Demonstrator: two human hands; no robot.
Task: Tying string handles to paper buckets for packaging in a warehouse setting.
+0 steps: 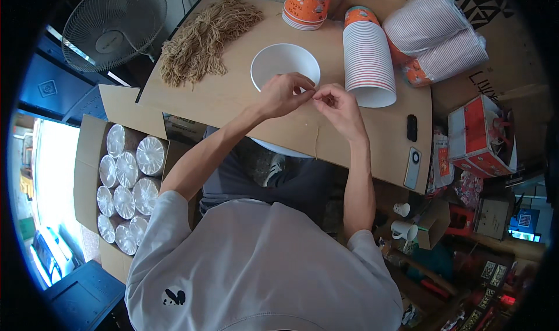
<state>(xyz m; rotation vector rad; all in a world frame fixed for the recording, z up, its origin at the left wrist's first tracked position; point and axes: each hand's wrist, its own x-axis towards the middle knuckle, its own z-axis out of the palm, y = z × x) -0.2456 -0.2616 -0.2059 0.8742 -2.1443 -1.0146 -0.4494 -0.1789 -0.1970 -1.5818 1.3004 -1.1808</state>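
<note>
My left hand (285, 94) and my right hand (339, 108) meet over the table, fingertips pinched together and almost touching. Whatever is between the fingers is too small to make out. Just below them a thin tan string (317, 141) runs toward the table's near edge; whether it reaches my fingers cannot be told. Behind my left hand stands a white paper bowl (279, 60), its near rim partly covered by that hand. To the right of my right hand lies a long stack of paper tubs (368, 54), mouths toward me.
On the table (233, 106) are a heap of tan strings (204, 39), upright orange tubs (307, 7), wrapped tub stacks (428, 22), a black object (412, 127) and a grey handheld device (413, 168). A carton (87, 173) of wrapped stacks stands left, near a fan (113, 28).
</note>
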